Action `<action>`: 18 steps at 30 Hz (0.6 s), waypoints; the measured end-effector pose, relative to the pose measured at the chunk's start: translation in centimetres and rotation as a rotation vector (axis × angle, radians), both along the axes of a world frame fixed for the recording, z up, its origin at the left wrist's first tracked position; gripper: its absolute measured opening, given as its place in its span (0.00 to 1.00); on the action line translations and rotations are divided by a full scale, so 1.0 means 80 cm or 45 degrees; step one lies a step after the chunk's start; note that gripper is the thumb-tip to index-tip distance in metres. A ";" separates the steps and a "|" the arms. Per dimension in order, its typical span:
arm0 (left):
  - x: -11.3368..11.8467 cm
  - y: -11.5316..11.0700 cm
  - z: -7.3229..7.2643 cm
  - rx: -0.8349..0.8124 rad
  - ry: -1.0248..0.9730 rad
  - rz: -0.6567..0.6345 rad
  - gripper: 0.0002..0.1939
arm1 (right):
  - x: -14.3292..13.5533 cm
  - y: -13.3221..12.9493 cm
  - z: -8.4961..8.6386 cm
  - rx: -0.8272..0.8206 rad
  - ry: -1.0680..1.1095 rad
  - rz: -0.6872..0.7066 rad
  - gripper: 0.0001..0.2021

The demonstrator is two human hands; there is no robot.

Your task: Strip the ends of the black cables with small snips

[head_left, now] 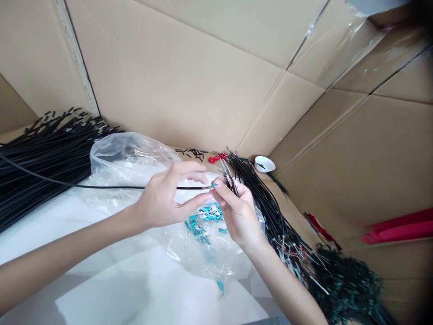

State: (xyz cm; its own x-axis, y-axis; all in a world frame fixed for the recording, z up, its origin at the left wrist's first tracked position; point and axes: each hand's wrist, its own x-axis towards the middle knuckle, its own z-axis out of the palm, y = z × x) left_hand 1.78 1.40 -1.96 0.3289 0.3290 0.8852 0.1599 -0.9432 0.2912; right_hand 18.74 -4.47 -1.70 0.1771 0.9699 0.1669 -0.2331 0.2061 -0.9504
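Note:
A thin black cable [111, 187] runs in from the left, passes behind my left hand [162, 196] and stretches to my right hand [238, 210]. My left thumb and fingers are spread apart around the cable; whether the hidden fingers touch it, I cannot tell. At the stripped cable end [210, 186], bits of teal foil and fine wires show, pinched between my right thumb and fingers. That same hand also holds what look like tweezers [227, 174], metal tips pointing up. Below the hands, teal foil scraps [210, 212] lie on a clear plastic bag [189, 250].
A thick bundle of black cables [50, 158] lies left. Another bundle [260, 194] with stripped wire ends lies right, near a dark green tangle [348, 280]. Behind are a white bowl [264, 163], a red tool [216, 158] and black offcuts [192, 153]. Cardboard walls [189, 81] enclose the table.

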 end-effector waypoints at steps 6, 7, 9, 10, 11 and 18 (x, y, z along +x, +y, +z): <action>-0.018 0.007 0.021 -0.566 0.477 -0.174 0.13 | 0.002 0.003 -0.001 0.014 -0.008 -0.074 0.09; -0.018 0.007 0.021 -0.606 0.509 -0.181 0.14 | 0.002 0.003 -0.001 0.028 -0.009 -0.128 0.09; -0.017 0.005 0.020 -0.548 0.485 -0.093 0.15 | 0.001 0.001 -0.001 0.077 -0.016 -0.260 0.09; -0.015 0.003 0.018 -0.477 0.453 -0.026 0.14 | 0.000 0.000 -0.001 0.108 -0.027 -0.314 0.09; -0.013 0.001 0.017 -0.400 0.419 0.033 0.13 | -0.002 -0.002 0.000 0.137 -0.046 -0.349 0.10; -0.006 -0.012 0.016 -0.196 0.343 0.188 0.14 | -0.013 -0.007 -0.005 0.171 -0.116 -0.361 0.08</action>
